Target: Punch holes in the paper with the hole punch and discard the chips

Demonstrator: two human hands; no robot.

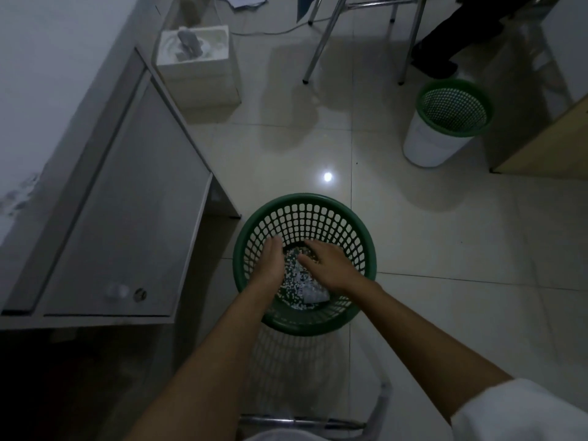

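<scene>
Down over the green mesh wastebasket [251, 232] on the tiled floor [445, 297], my left hand [270, 264] is flat with fingers pressed together, my right hand [327, 264] has fingers loosely spread, both empty; white paper chips [294, 281] lie on the basket's bottom between them, beside a grey cabinet [121, 202]

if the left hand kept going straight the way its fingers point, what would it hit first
Probably the far inner wall of the green mesh basket. The left hand points away from the person over the paper chips, fingers near that wall. Depth is unclear from above, so it might clear the rim instead.
</scene>
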